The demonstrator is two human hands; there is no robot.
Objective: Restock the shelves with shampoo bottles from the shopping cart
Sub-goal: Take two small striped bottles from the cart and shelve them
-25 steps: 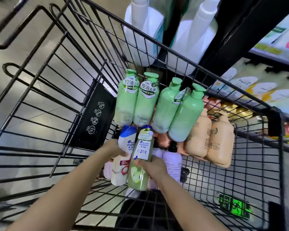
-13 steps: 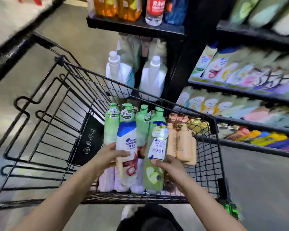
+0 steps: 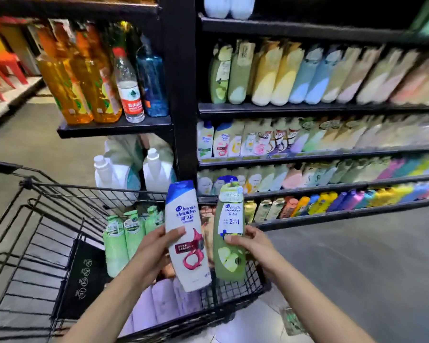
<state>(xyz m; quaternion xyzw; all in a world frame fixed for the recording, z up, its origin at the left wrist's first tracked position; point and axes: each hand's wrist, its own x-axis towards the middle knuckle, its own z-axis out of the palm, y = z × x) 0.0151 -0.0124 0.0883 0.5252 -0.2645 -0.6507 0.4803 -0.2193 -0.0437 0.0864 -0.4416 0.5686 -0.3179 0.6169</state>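
Two bottles were up and out of the cart at once! The left hand (image 3: 156, 246) gripped a white Head & Shoulders bottle (image 3: 186, 233) with a blue cap, thumb across its front and fingers wrapped behind. The right hand (image 3: 249, 241) clasped a green Head & Shoulders 2-in-1 bottle (image 3: 229, 233), thumb on the label. Both bottles were held cap-up, side by side and just apart, above the near corner of the black wire shopping cart (image 3: 35, 219).

Down in the cart, pale green pump bottles (image 3: 115, 243) and lilac bottles (image 3: 159, 305) waited their turn, so the job looked far from finished.

The matching stock appeared to sit at the left end of the second shelf (image 3: 307, 157), where white blue-capped bottles (image 3: 204, 139) stood in a row, though that part was blurred and the labels were hard to read. My call for doing this well: carry each bottle to the row of its own kind, label facing out, base set flat on the shelf, and slid back snug against its neighbours. Place one bottle at a time, because a crowded row could topple if nudged. Holding low on the body, as both hands did here, should leave the cap clear of the shelf edge above.
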